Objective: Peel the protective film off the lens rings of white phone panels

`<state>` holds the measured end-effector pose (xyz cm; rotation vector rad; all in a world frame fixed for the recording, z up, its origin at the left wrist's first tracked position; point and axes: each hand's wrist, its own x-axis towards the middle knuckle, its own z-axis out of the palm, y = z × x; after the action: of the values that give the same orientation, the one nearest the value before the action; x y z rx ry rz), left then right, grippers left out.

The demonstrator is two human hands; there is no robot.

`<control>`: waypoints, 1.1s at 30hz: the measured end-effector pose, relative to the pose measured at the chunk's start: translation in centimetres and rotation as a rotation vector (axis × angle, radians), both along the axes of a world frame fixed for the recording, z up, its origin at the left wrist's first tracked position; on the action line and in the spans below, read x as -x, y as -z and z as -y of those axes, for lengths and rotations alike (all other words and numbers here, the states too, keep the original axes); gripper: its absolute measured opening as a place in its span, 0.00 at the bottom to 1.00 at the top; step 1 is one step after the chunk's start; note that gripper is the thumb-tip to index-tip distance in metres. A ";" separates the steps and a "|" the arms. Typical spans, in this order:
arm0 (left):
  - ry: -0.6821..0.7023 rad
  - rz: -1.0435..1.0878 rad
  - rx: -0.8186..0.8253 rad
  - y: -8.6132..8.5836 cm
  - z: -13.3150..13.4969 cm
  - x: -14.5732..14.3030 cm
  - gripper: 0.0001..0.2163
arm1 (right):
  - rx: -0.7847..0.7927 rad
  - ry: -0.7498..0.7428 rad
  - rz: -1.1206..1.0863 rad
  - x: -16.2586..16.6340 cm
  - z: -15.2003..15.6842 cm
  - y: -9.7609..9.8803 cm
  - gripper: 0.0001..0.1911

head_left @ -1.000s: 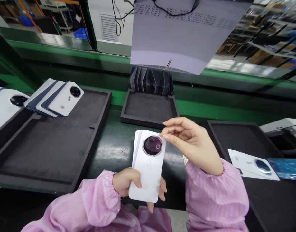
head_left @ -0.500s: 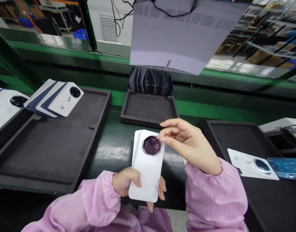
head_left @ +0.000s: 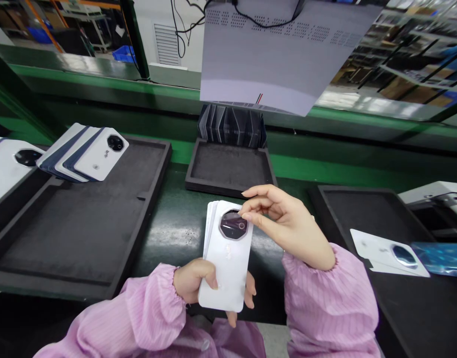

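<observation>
Left hand (head_left: 198,284): closed round the lower end of a stack (head_left: 225,271) of white phone back covers, thumb across the front, fingertips showing past the right edge. Stack held upright-ish over the green bench (head_left: 172,223), close to the body, slightly fanned at the top left.

Right hand (head_left: 288,223): thumb and forefinger pinched together, tips touching the right edge of the dark camera ring (head_left: 233,224) on the top cover. Other fingers curled loosely above. Whether anything thin sits between the tips, cannot tell. Both sleeves pink, cuffed.

Containers, working out from there:

- Small tray (head_left: 228,171), black foam, straight ahead on the bench. A row of dark sheets (head_left: 232,127) stands on edge at its far side; cannot tell if they are inside the rim or just behind it.
- Big tray (head_left: 83,223), black, to the left. Fanned pile of covers (head_left: 85,151) rests on its far left corner, white and dark-blue edges alternating, top one face up with its camera ring showing.
- Further left, another cover (head_left: 7,169) lies face up, cut off by the edge of view.
- Right tray (head_left: 343,191), black. One white cover (head_left: 383,251) lies flat in it, with a blue film (head_left: 442,258) just beside, touching or overlapping its right end.

Overhead, a grey perforated panel (head_left: 280,54) hangs tilted above the small tray.
</observation>
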<state>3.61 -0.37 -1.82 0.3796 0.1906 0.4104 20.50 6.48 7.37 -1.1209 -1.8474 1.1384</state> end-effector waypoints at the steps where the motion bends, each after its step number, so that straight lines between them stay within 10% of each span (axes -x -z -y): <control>1: 0.000 -0.001 -0.002 0.1 0.0 0.0 0.25 | -0.018 -0.001 0.033 0.0 0.1 0.0 0.12; 10: -0.077 -0.029 -0.075 1.0 0.0 0.3 0.27 | -0.355 0.079 0.522 1.0 0.9 0.9 0.21; 20: -0.133 -0.021 -0.139 1.2 -0.2 0.6 0.26 | -0.075 0.007 0.280 0.6 -1.0 2.5 0.16; 28: -0.203 -0.008 -0.234 1.0 -0.3 1.1 0.26 | -0.189 0.708 -0.260 -7.6 -2.0 5.2 0.20; 33: -0.228 0.063 -0.299 0.2 -0.2 1.4 0.28 | -0.110 0.477 -0.042 -4.1 -0.5 8.9 0.11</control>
<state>2.22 -0.21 -1.99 0.6414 0.1105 0.6788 24.62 6.95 -1.50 -1.3658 -1.4783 0.7692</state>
